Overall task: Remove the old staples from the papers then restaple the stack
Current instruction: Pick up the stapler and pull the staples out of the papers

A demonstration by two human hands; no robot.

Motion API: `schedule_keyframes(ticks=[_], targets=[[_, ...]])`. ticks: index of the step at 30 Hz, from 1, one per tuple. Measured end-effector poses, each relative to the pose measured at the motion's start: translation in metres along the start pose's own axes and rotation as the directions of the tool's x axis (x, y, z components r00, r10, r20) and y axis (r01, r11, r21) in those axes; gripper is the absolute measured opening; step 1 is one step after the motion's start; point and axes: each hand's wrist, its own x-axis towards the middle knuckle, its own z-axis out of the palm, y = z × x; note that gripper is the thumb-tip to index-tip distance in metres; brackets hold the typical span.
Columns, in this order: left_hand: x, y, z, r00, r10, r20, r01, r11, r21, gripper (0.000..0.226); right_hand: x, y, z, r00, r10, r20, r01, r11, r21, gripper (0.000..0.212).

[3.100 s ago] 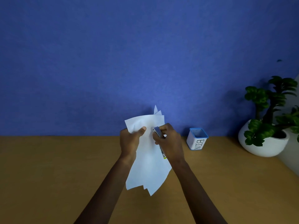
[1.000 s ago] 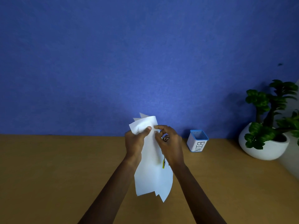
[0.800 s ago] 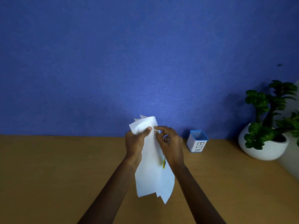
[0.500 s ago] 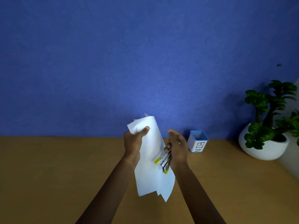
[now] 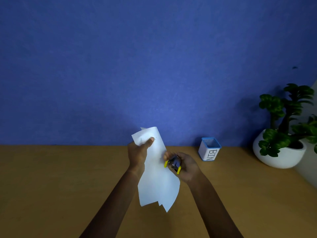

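Observation:
My left hand pinches the top corner of a loose stack of white papers, thumb on the front sheet, and holds it up above the wooden table. The sheets fan apart at the bottom. A tiny dark mark sits on the paper beside my thumb. My right hand is just right of the stack, curled round a small metal staple remover with yellow grips, whose jaws point toward me.
A small white cup with a blue rim marked BIN stands on the table by the blue wall, right of my hands. A green plant in a round white pot sits at the far right.
My right hand has drawn back from the top corner of the papers, moving down and to the right with the staple remover. My left hand keeps its hold on the stack.

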Motion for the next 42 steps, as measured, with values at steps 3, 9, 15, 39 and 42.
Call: schedule_keyframes(ticks=[3, 9, 15, 39, 42], targets=[[-0.002, -0.001, 0.001, 0.999, 0.041, 0.008, -0.042, 0.998, 0.045, 0.010, 0.001, -0.001, 0.020, 0.993, 0.066, 0.098, -0.063, 0.998, -0.027, 0.040], [0.000, -0.001, -0.002, 0.994, 0.102, 0.045, -0.106, 0.991, 0.081, 0.024, 0.001, -0.003, 0.040, 0.987, 0.119, 0.104, -0.104, 0.985, -0.139, 0.030], [0.000, 0.000, 0.002, 0.987, 0.154, 0.052, -0.160, 0.977, 0.139, 0.032, -0.001, -0.005, 0.041, 0.955, 0.247, 0.163, -0.217, 0.959, -0.181, 0.031], [-0.004, -0.003, 0.006, 0.987, 0.153, 0.046, -0.153, 0.988, -0.008, 0.022, -0.013, -0.006, 0.051, 0.953, 0.233, 0.193, -0.242, 0.970, 0.024, 0.030], [-0.004, -0.005, 0.009, 0.991, 0.130, 0.026, -0.128, 0.990, -0.057, 0.031, -0.014, -0.006, 0.053, 0.950, 0.246, 0.190, -0.265, 0.961, 0.081, 0.031]])
